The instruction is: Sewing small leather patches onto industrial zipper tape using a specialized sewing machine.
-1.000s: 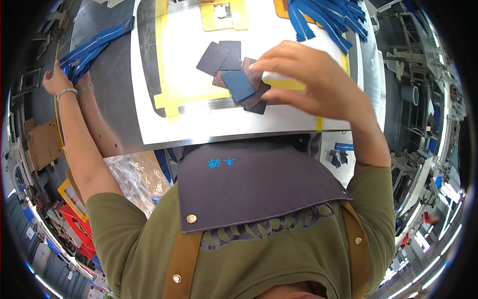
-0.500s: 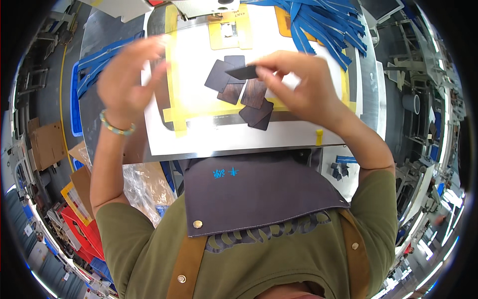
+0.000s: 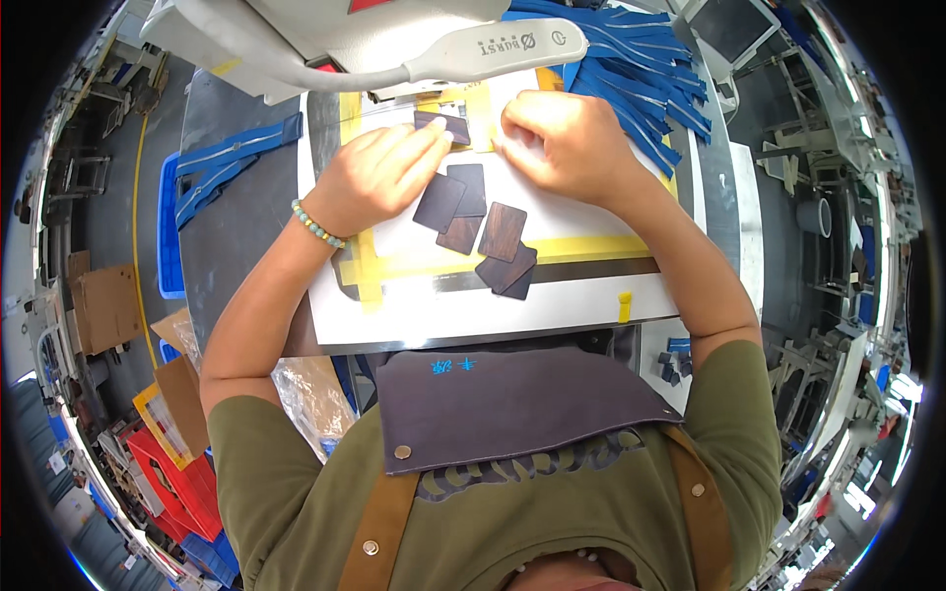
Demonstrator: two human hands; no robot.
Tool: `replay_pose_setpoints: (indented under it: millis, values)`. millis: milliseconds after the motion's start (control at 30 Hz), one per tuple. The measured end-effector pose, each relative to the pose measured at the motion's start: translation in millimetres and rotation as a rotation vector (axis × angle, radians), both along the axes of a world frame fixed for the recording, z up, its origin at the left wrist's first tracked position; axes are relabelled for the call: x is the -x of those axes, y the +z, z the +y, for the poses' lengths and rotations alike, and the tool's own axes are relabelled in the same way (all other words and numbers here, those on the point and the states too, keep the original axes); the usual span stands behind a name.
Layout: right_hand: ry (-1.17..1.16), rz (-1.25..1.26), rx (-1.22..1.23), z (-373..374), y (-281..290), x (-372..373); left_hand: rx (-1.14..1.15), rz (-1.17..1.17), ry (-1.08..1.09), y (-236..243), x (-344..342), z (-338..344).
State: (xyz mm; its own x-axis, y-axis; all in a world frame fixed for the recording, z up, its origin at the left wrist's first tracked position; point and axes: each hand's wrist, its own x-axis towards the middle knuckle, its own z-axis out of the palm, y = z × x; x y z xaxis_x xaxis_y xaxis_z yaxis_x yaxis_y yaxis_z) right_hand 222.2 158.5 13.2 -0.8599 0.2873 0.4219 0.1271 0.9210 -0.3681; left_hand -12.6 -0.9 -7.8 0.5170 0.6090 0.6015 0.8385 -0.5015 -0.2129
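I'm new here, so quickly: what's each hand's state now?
Left hand: fingers straight, tips at a card; grip unclear.
Right hand: curled; whether it holds anything cannot be told.

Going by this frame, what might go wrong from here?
1. The left hand has its fingertips at a dark rectangular piece by the yellow frame; uneven pressure might skew it.
2. The overlapping dark pieces lie close to that hand, which could brush them out of place.
3. The right hand is beside the heap of blue zippers and might catch a strip and drag it along.
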Motion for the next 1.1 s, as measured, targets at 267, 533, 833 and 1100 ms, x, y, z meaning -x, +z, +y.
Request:
replay_pose_setpoints:
  millis: [267, 533, 833, 1100]
  values:
    - [0.107, -0.140, -0.155, 4.2, -11.8, 2.4, -0.124, 0.098, 0.027, 3.1, 6.1, 15.2]
    - [-0.009, 0.199, 0.226, 16.3, -17.2, 7.4, 0.029, 0.153, 0.073, -3.1, -0.9, 24.1]
    - [0.124, 0.131, 0.055, 19.8, -23.1, 8.0, 0.098, 0.040, 0.100, 0.2, -1.9, 24.0]
    - [0.189, 0.152, -0.002, 22.3, -28.6, 10.8, 0.164, 0.049, 0.105, 9.5, -5.0, 25.8]
